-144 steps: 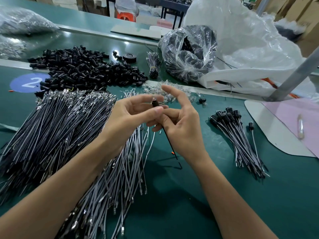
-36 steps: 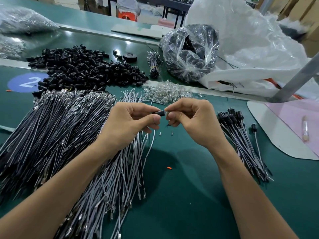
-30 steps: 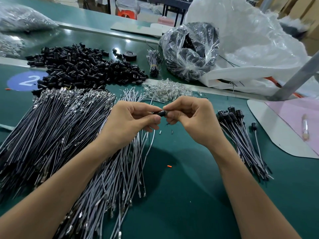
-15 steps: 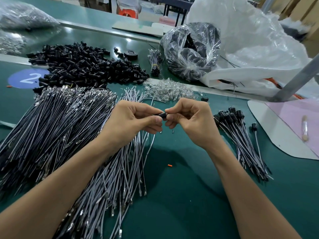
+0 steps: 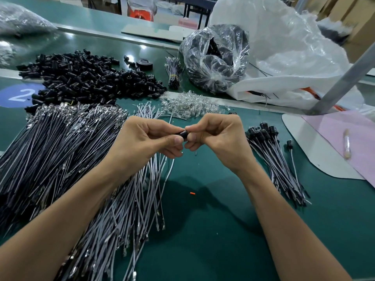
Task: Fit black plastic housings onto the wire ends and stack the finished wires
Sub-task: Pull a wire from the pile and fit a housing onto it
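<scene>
Both hands meet mid-table, left hand (image 5: 150, 138) pinching black housing (image 5: 183, 134) steady, right hand (image 5: 219, 136) pinching at its open end, likely pushing a part in; finished wires (image 5: 274, 159) stacked right, loose wires (image 5: 60, 142) left within reach.

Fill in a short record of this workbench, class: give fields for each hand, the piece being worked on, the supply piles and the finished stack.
Left hand: pinches the black housing
Right hand: pinches the housing's other end
Loose housings: heap at the far left of the table
Bare wires: large pile, partly under the left forearm
Finished wires: small stack right of the right hand, housings pointing away
Clear parts: small heap beyond the hands
</scene>
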Available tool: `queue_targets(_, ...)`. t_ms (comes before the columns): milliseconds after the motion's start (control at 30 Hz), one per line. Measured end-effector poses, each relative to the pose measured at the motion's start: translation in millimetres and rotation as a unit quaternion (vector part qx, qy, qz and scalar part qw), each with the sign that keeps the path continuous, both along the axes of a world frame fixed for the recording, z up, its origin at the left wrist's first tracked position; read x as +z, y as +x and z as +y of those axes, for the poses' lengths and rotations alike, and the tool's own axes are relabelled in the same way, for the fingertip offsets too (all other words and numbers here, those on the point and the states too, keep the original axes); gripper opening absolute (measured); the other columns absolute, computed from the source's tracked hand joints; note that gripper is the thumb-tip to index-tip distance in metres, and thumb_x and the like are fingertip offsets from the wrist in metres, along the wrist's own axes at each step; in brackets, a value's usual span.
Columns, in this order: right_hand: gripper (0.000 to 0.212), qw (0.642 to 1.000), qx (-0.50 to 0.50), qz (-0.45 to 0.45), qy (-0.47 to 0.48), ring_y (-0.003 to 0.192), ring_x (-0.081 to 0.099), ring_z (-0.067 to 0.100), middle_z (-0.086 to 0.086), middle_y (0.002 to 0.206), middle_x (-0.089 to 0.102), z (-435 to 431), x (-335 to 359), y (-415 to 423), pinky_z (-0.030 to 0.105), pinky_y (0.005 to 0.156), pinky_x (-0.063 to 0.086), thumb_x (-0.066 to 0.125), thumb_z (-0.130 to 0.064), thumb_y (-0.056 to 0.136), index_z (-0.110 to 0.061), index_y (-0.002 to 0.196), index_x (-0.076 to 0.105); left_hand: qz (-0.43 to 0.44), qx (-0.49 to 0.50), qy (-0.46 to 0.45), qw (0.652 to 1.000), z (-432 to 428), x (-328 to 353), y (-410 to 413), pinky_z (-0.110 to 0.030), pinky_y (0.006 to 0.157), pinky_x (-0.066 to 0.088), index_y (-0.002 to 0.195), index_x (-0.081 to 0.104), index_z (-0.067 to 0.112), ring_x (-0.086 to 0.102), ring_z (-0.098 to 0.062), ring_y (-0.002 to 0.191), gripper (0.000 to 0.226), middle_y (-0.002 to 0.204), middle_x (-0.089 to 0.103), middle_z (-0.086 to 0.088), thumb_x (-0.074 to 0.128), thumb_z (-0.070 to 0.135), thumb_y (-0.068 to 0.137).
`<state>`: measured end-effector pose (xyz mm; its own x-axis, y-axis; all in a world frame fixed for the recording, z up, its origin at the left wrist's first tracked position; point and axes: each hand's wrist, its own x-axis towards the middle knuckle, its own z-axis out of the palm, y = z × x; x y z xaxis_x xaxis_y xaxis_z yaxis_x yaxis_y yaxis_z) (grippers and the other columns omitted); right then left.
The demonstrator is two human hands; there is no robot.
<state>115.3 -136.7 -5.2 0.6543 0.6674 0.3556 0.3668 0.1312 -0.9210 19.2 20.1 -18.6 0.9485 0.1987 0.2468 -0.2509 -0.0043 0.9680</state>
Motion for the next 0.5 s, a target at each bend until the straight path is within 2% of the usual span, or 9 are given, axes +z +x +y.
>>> queue_targets(100,0.018,0.998,0.037,0.001,0.045,0.065,0.066,0.009,-0.005,0.072,0.071,-2.9,11.0,0.1,0.021,0.064,0.053,0.066,0.007,0.081,-0.008,0.091,0.066,-0.03,-0.018,-0.038,0.999,-3.2,8.4,1.2,-0.022,0.053,0.055,0.088,0.078,0.018,0.07,-0.018,0.055,0.016,0.072,0.075,-0.009,0.072,0.017,0.074)
queue_targets(167,0.022,0.996,0.066,-0.022,0.048,0.075,0.064,0.008,-0.008,0.081,0.07,-2.3,14.3,-3.0,0.02,0.072,0.05,0.065,0.004,0.082,-0.01,0.099,0.066,-0.031,-0.033,-0.062,0.997,-5.0,11.6,1.4,-0.022,0.05,0.053,0.091,0.072,0.017,0.069,-0.017,0.052,0.019,0.072,0.075,-0.008,0.073,0.022,0.072)
queue_targets(233,0.019,0.996,0.063,-0.039,0.054,0.081,0.064,0.008,-0.007,0.087,0.071,-1.7,15.1,-4.9,0.021,0.076,0.05,0.062,0.004,0.085,-0.009,0.098,0.065,-0.02,-0.057,-0.066,0.996,-4.1,12.2,0.2,-0.022,0.051,0.054,0.098,0.063,0.013,0.069,-0.018,0.053,0.036,0.074,0.075,-0.008,0.073,0.033,0.07)
queue_targets(300,0.007,0.995,0.042,0.006,0.094,0.084,0.068,0.013,0.001,0.097,0.073,-8.5,22.6,-3.1,0.025,0.077,0.053,0.058,-0.007,0.089,-0.005,0.093,0.064,-0.02,-0.07,-0.063,0.995,-0.1,13.8,-2.0,-0.025,0.055,0.056,0.106,0.06,0.012,0.072,-0.019,0.06,0.052,0.081,0.076,-0.008,0.07,0.049,0.071)
queue_targets(400,0.016,0.972,-0.004,0.147,0.184,0.073,0.072,0.014,0.008,0.094,0.075,-44.9,42.5,14.1,0.022,0.069,0.058,0.05,-0.014,0.093,-0.006,0.096,0.063,-0.011,0.0,-0.085,0.996,12.4,17.4,-3.5,-0.027,0.061,0.058,0.107,0.062,0.014,0.071,-0.02,0.067,0.057,0.085,0.076,-0.006,0.053,0.062,0.077)
queue_targets(433,0.018,0.967,-0.036,0.175,0.18,0.067,0.07,0.01,0.006,0.088,0.074,-61.1,49.5,20.5,0.018,0.064,0.057,0.047,-0.012,0.095,-0.007,0.097,0.064,-0.003,0.038,-0.084,0.996,16.4,17.8,-3.2,-0.026,0.061,0.057,0.105,0.063,0.016,0.07,-0.018,0.066,0.051,0.084,0.076,-0.004,0.049,0.058,0.082)
queue_targets(500,0.023,0.972,-0.122,0.179,0.094,0.057,0.062,0.006,0.002,0.075,0.071,-94.1,57.7,34.5,0.012,0.055,0.052,0.045,-0.012,0.098,-0.009,0.095,0.068,0.007,0.109,-0.075,0.991,21.1,16.7,-2.1,-0.023,0.058,0.055,0.099,0.065,0.017,0.069,-0.016,0.063,0.038,0.08,0.075,-0.003,0.046,0.049,0.091)
